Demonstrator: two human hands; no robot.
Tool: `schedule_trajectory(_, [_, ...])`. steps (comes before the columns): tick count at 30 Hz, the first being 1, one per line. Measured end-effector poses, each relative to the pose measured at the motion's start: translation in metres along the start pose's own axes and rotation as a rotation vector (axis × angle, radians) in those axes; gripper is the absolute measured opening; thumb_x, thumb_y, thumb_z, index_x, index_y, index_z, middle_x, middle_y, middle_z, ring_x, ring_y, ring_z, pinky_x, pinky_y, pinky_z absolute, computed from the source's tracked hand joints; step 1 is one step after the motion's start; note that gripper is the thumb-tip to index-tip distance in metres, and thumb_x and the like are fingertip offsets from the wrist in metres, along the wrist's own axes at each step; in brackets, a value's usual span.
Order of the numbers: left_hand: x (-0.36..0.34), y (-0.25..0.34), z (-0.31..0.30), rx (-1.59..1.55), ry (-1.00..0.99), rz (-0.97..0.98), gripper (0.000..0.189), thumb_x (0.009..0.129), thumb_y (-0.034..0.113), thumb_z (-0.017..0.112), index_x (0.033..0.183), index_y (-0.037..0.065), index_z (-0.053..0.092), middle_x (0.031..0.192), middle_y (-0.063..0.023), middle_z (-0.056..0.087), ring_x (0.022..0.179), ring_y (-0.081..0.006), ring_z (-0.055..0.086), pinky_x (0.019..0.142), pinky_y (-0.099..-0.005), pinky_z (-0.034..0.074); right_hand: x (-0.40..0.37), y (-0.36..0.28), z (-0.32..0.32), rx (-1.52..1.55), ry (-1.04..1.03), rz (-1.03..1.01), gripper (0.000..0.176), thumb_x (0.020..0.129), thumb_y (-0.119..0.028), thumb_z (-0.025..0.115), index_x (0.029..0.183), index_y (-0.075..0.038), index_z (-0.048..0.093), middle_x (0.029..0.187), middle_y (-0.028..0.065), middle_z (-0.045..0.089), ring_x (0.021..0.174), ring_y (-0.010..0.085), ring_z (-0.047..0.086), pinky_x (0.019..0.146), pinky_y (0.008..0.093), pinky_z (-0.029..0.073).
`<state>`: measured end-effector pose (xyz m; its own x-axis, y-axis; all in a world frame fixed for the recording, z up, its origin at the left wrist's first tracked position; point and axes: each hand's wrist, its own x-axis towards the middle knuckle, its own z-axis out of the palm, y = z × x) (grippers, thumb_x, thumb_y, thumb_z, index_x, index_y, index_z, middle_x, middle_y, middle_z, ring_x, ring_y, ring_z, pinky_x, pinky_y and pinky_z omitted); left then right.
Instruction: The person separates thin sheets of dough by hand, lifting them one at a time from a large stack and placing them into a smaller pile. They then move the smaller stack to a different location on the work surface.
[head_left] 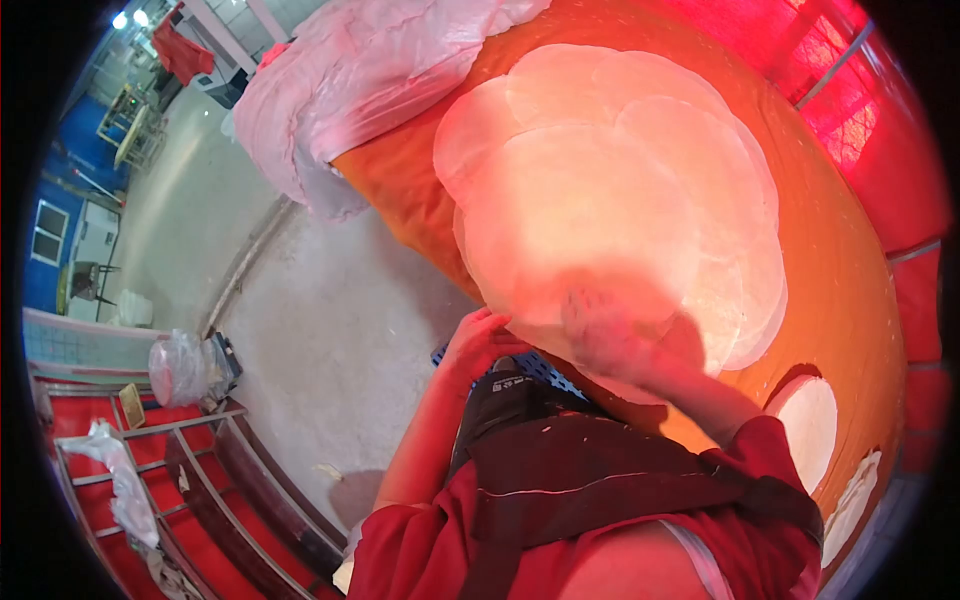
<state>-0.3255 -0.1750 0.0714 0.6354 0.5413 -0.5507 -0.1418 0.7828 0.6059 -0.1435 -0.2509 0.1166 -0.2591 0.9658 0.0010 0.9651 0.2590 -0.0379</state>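
Observation:
Several pale, thin round flatbreads (600, 190) lie overlapping in a wide spread on an orange cloth (830, 290). My left hand (480, 345) is at the near edge of this spread, its bent fingertips meeting the rim of the nearest flatbread. Over the near part of the same flatbread is my right hand (595, 325), palm side down and smeared by motion. Its fingers are too blurred to make out, and the glare washes out that area. To the right of my right arm, another pale round piece (806, 430) rests on the cloth.
Crumpled translucent plastic sheeting (370, 80) covers the table's far left end. A folded pale cloth-like piece (852, 505) lies at the right edge. Below the table shows a blue perforated crate (555, 375). On the left stands a metal-framed rack (190, 460) with a plastic-wrapped bundle (180, 370).

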Motion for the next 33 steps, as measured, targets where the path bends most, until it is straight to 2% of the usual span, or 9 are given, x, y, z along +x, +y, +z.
schedule_trajectory(3, [-0.002, -0.003, 0.008, -0.192, -0.030, 0.062, 0.011, 0.077, 0.004, 0.041, 0.084, -0.002, 0.047, 0.084, -0.0150, 0.055, 0.073, -0.0277, 0.057, 0.068, -0.0388, 0.047, -0.014, -0.020, 0.036, 0.225, 0.280, 0.024, 0.035, 0.074, -0.021, 0.047, 0.099, 0.004, 0.046, 0.099, 0.0153, 0.049, 0.092, 0.0290, 0.048, 0.077, 0.0371, 0.039])
schedule_trajectory(12, [0.006, 0.003, 0.016, -0.105, -0.090, 0.137, 0.024, 0.072, -0.001, 0.042, 0.096, -0.004, 0.041, 0.096, -0.0220, 0.050, 0.090, -0.0325, 0.051, 0.075, -0.0389, 0.045, -0.005, 0.080, 0.051, 1.178, 0.050, 0.423, 0.020, 0.076, -0.020, 0.049, 0.082, -0.001, 0.056, 0.068, 0.0137, 0.055, 0.065, 0.0199, 0.051, 0.065, 0.0320, 0.041])
schedule_trajectory(19, [0.017, 0.009, 0.028, -0.062, -0.039, 0.115, 0.027, 0.072, 0.001, 0.045, 0.099, -0.004, 0.042, 0.099, -0.0218, 0.050, 0.089, -0.0312, 0.052, 0.075, -0.0372, 0.045, -0.010, 0.271, -0.235, 0.364, 0.706, 0.382, 0.008, 0.075, -0.005, 0.049, 0.080, -0.001, 0.053, 0.067, -0.0027, 0.047, 0.057, 0.0072, 0.039, 0.057, 0.0232, 0.040])
schedule_trajectory(21, [0.031, 0.012, 0.043, -0.045, -0.082, 0.116, 0.027, 0.072, 0.002, 0.045, 0.098, -0.004, 0.042, 0.098, -0.0206, 0.050, 0.089, -0.0302, 0.052, 0.076, -0.0373, 0.045, -0.022, 0.281, -0.301, -0.225, 0.641, 0.634, 0.016, 0.065, -0.011, 0.050, 0.075, -0.002, 0.059, 0.062, 0.0219, 0.053, 0.052, 0.0267, 0.049, 0.048, 0.0350, 0.039])
schedule_trajectory(24, [0.064, 0.008, 0.081, -0.069, -0.212, 0.169, 0.023, 0.072, 0.001, 0.045, 0.095, -0.003, 0.045, 0.097, -0.0170, 0.051, 0.091, -0.0280, 0.051, 0.081, -0.0379, 0.042, -0.012, 0.272, -0.275, -0.381, 0.843, 0.057, 0.012, 0.068, -0.009, 0.044, 0.061, -0.003, 0.052, 0.052, 0.0138, 0.049, 0.046, 0.0236, 0.046, 0.041, 0.0330, 0.035])
schedule_trajectory(28, [0.113, 0.004, 0.128, -0.126, -0.275, 0.141, 0.021, 0.071, -0.002, 0.045, 0.091, 0.001, 0.046, 0.095, -0.0121, 0.050, 0.094, -0.0243, 0.048, 0.086, -0.0364, 0.037, -0.001, 0.231, -0.186, 0.093, 0.388, 0.638, 0.029, 0.079, -0.006, 0.036, 0.104, -0.005, 0.052, 0.081, 0.0019, 0.057, 0.059, 0.0119, 0.047, 0.057, 0.0239, 0.041])
schedule_trajectory(29, [0.123, 0.003, 0.136, -0.171, -0.295, 0.101, 0.019, 0.070, -0.003, 0.046, 0.089, 0.003, 0.046, 0.094, -0.0098, 0.048, 0.093, -0.0222, 0.046, 0.086, -0.0345, 0.036, -0.003, 0.270, -0.117, -0.196, 0.590, 0.281, 0.031, 0.080, -0.007, 0.035, 0.106, -0.004, 0.051, 0.091, 0.0038, 0.058, 0.072, 0.0149, 0.053, 0.066, 0.0252, 0.043])
schedule_trajectory(31, [0.149, -0.001, 0.146, -0.185, -0.283, 0.086, 0.020, 0.069, -0.003, 0.045, 0.088, 0.002, 0.046, 0.092, -0.0110, 0.049, 0.095, -0.0240, 0.046, 0.089, -0.0363, 0.034, -0.006, 0.254, -0.035, 1.159, 0.570, 0.633, 0.028, 0.079, -0.009, 0.043, 0.106, -0.003, 0.050, 0.104, 0.0100, 0.054, 0.100, 0.0184, 0.047, 0.085, 0.0277, 0.037])
schedule_trajectory(33, [0.171, -0.005, 0.151, -0.197, -0.270, 0.072, 0.021, 0.068, -0.004, 0.044, 0.088, 0.001, 0.045, 0.090, -0.0121, 0.050, 0.096, -0.0259, 0.046, 0.092, -0.0381, 0.032, -0.030, 0.260, 0.055, 0.548, 0.312, 0.468, 0.036, 0.074, -0.013, 0.052, 0.107, -0.002, 0.047, 0.111, 0.0134, 0.048, 0.104, 0.0229, 0.044, 0.086, 0.0310, 0.036])
